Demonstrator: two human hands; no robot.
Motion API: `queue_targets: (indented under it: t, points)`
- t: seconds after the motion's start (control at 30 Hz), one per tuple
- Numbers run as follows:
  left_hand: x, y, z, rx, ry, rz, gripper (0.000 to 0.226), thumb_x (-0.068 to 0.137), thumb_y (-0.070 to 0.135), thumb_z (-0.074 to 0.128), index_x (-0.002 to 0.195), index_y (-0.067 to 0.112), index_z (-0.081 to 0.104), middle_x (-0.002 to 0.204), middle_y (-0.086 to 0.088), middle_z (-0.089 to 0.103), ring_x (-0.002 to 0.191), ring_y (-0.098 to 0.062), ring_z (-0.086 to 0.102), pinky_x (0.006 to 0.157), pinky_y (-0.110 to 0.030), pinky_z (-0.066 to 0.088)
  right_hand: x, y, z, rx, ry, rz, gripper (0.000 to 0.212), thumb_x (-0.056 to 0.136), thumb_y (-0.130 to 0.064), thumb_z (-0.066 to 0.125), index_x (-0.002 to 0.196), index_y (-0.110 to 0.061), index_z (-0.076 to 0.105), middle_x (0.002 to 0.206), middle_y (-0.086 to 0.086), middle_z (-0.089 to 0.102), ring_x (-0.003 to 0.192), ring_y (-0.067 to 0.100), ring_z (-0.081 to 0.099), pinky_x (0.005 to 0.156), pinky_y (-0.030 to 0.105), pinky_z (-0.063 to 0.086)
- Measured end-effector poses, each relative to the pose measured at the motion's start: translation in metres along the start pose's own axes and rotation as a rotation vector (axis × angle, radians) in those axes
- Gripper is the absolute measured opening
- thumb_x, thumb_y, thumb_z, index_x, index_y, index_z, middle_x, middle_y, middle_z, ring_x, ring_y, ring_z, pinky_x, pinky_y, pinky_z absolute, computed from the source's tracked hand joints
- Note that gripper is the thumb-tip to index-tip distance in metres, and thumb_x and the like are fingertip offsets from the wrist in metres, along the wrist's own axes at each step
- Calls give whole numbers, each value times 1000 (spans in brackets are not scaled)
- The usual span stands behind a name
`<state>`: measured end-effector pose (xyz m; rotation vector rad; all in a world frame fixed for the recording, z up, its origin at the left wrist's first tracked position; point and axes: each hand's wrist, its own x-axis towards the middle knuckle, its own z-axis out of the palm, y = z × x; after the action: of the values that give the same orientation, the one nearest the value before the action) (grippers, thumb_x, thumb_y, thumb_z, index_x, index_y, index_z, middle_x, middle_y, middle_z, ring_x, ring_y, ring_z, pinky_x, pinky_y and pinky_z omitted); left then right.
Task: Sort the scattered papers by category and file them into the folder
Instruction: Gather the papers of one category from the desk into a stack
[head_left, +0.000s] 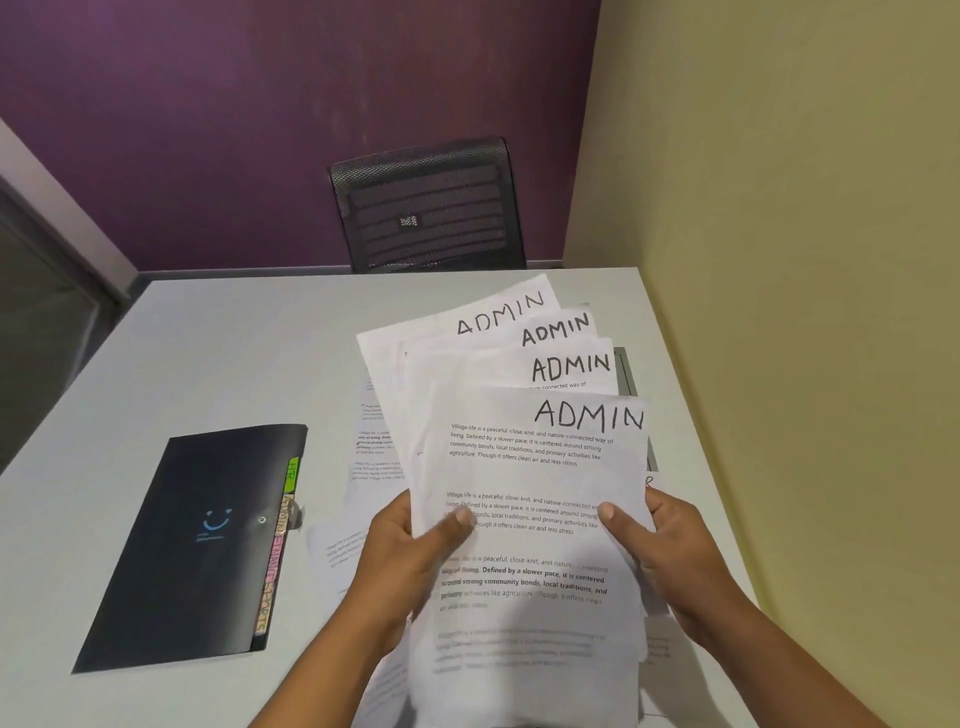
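Note:
Both my hands hold up a fanned stack of white ADMIN papers (540, 467), each headed "ADMIN" in black marker with printed text below. My left hand (415, 545) grips the stack's left edge, thumb on the front sheet. Gripping the right edge is my right hand (660, 540), its thumb also on the front. A closed black expanding folder (197, 551) lies flat on the table to the left, with coloured index tabs (280, 540) along its right side. More printed papers (369, 457) lie on the table under and behind the held stack, mostly hidden.
The white table (234, 343) meets a yellow wall on the right and a purple wall at the back. A black mesh office chair (426, 208) stands behind the far table edge. A grey object (626, 369) peeks out behind the papers at right.

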<state>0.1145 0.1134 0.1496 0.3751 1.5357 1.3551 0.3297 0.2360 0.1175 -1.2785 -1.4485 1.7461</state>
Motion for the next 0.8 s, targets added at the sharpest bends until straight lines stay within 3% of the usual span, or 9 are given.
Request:
queue_targets:
  t: [0.1, 0.2, 0.37, 0.5, 0.63, 0.8]
  points:
    - [6, -2, -2, 66, 16, 81, 22, 86, 0, 69, 106, 10, 70, 99, -8, 78, 91, -25, 75, 66, -27, 58, 2, -2, -1, -15, 45, -75, 15, 91, -13, 68, 105, -13, 75, 98, -2, 80, 90, 18, 77, 69, 23, 59]
    - [14, -5, -3, 135, 32, 128, 23, 85, -1, 70, 103, 12, 72, 96, -4, 78, 90, -23, 75, 76, -33, 60, 7, -5, -2, -63, 52, -130, 23, 87, -12, 73, 110, -14, 75, 100, -6, 79, 93, 14, 76, 73, 24, 61]
    - [25, -1, 11, 230, 14, 259, 27, 84, -4, 71, 99, 18, 72, 93, 7, 78, 89, -13, 74, 74, -22, 58, 14, -8, 0, 6, 132, -205, 24, 82, -12, 77, 106, -14, 74, 95, -6, 80, 88, 15, 76, 66, 22, 60]
    - [30, 5, 22, 271, 14, 389, 31, 80, -1, 76, 99, 23, 70, 90, 19, 76, 85, 1, 71, 68, -12, 54, 13, -13, 1, 123, 151, -265, 29, 76, -2, 79, 94, -22, 69, 84, -16, 79, 82, 4, 75, 64, 16, 57]
    - [39, 4, 24, 301, 20, 466, 30, 79, 2, 78, 100, 23, 72, 93, 18, 75, 88, 0, 70, 70, -14, 54, 17, -11, 2, 48, 106, -284, 30, 71, -16, 87, 97, -19, 74, 93, -3, 79, 86, 15, 76, 71, 26, 61]
    - [53, -8, 22, 328, -7, 434, 28, 79, 4, 79, 91, 29, 75, 90, 14, 76, 85, -4, 71, 71, -20, 55, 23, -5, 1, -66, 117, -265, 24, 74, -12, 86, 89, -26, 74, 88, -12, 77, 78, 4, 72, 66, 18, 55]
